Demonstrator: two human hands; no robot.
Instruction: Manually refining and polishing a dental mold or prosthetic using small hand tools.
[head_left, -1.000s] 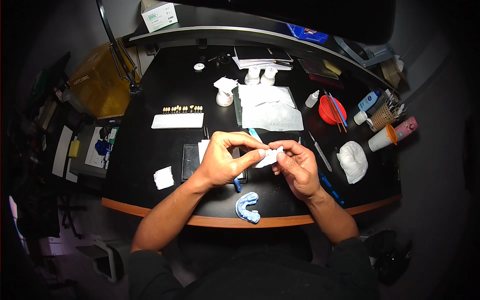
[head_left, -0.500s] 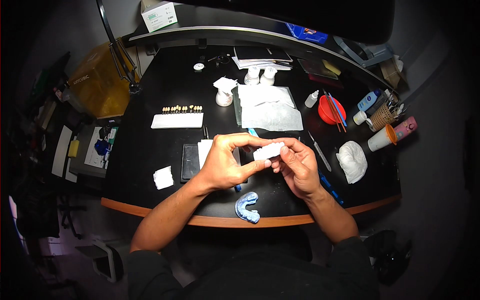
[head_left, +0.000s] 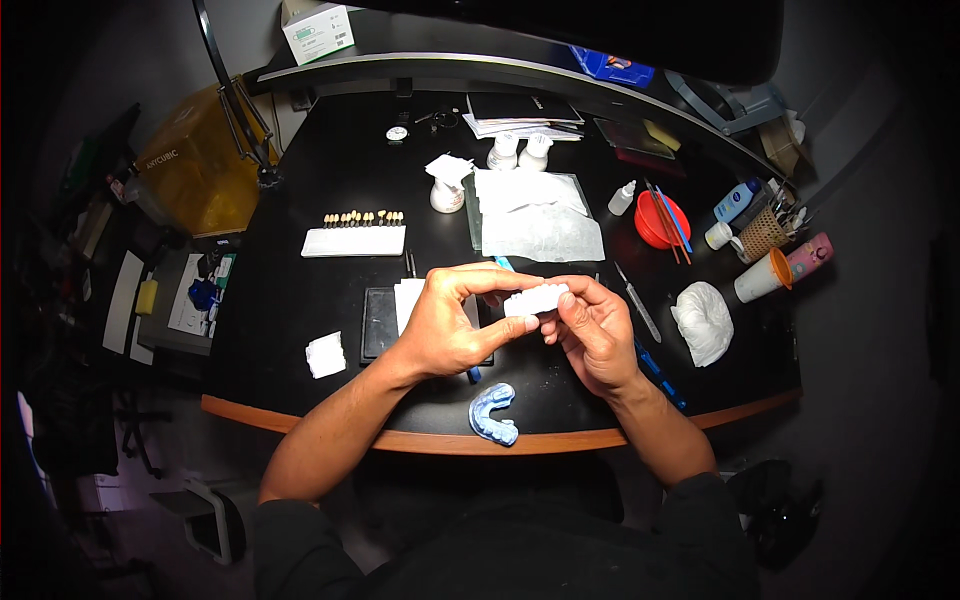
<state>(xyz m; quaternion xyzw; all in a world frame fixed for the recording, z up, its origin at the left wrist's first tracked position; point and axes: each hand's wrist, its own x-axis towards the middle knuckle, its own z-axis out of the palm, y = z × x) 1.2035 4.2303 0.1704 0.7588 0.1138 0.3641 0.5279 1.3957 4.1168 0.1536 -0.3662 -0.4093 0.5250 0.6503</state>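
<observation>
Between my two hands is a white dental model (head_left: 537, 300) with a row of teeth along it. My left hand (head_left: 452, 322) grips its left end between thumb and fingers. At the other end, my right hand (head_left: 592, 328) pinches it with the thumb on its face. Below them, near the desk's front edge, lies a blue horseshoe-shaped dental impression (head_left: 493, 415). Partly hidden behind my left hand are a black slab (head_left: 379, 325) and white paper on it. A blue-handled tool (head_left: 660, 373) rests beside my right wrist.
A tooth shade guide (head_left: 354, 238) and a folded tissue (head_left: 325, 355) lie at left. White sheets (head_left: 540, 215) are beyond my hands. To the right are a metal tool (head_left: 637, 302), a crumpled white bundle (head_left: 703, 324), a red bowl (head_left: 661, 222) with brushes, and a cup (head_left: 762, 275).
The white dental model is tipped very slightly between my fingers. Both hands keep their hold, and nothing else on the desk has visibly moved.
</observation>
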